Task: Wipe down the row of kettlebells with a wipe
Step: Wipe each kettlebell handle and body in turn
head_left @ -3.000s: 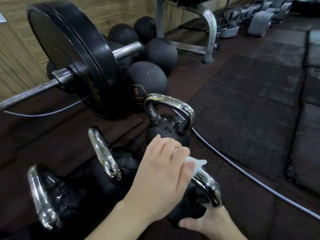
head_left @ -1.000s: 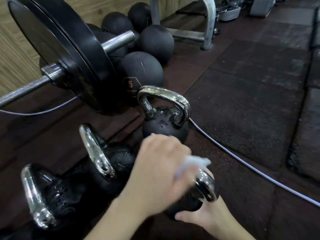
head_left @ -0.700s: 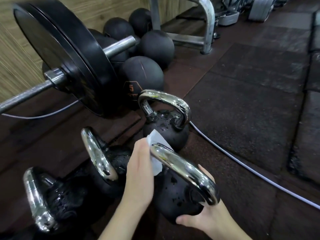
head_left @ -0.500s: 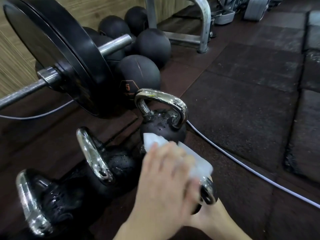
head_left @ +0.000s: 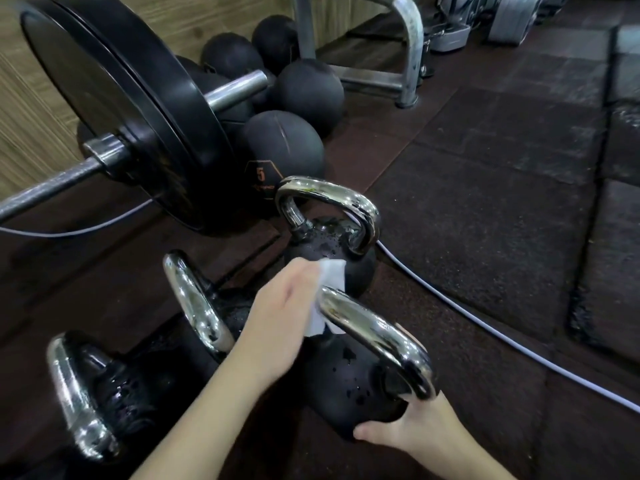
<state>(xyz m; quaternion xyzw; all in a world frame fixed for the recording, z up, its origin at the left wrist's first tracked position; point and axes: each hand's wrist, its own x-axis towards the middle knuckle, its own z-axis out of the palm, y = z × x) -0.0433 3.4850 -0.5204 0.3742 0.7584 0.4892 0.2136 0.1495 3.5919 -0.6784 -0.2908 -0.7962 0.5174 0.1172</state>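
We're pinching the white wipe [head_left: 329, 292] in our left hand [head_left: 280, 323] against the chrome handle of the tilted black kettlebell [head_left: 360, 375], second in the floor row; our right hand [head_left: 412, 427] is cupping its base. Wet surface: it could be slipping, rolling onto fingers.

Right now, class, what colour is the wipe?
White; the wipe shows best in the head view.

4 kettlebells [head_left: 349, 372] in a row, barbell [head_left: 138, 109] behind, cable [head_left: 485, 327] right
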